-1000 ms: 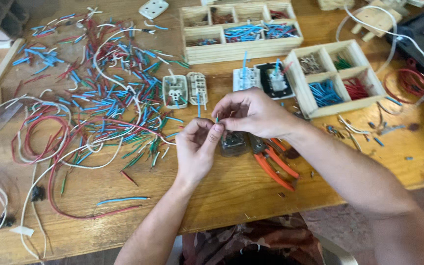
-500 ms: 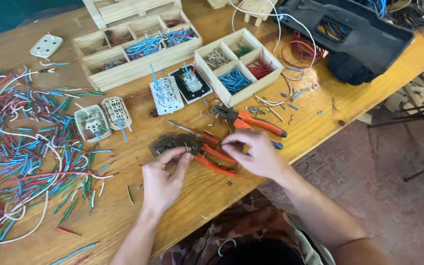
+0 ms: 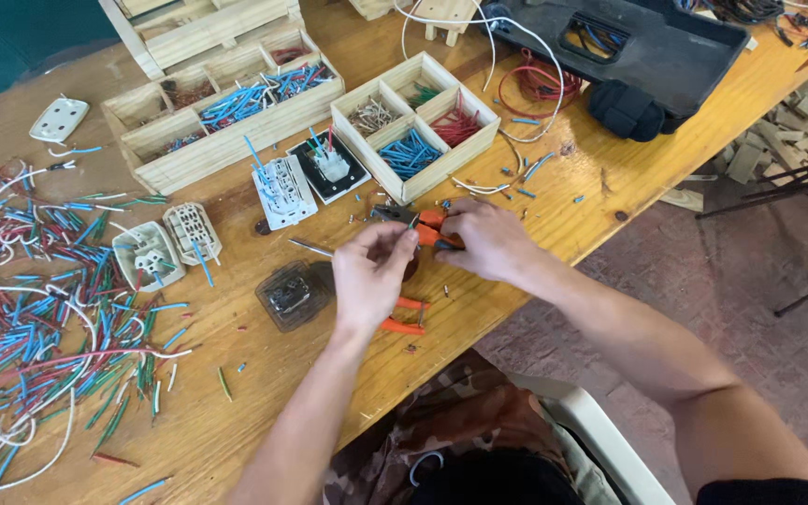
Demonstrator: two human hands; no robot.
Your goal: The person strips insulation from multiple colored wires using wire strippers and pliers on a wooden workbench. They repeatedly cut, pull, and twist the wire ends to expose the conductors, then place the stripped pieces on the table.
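Wood bench (image 3: 516,281), R hand (image 3: 483,238) on orange pliers (image 3: 427,227)

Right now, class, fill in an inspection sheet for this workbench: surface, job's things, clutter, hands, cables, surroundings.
Surface: wooden table, worn, crowded.
Job's things: orange-handled pliers under the right hand; a small wire piece between the left hand fingers.
Clutter: cut wire pieces heaped at left; sockets and a clear cover lie loose; a second orange tool lies under the left wrist.
Hands: both pinched shut, close together.
Cables: white cable and red coil at the back.
Surroundings: sorting trays, black case, tiled floor.
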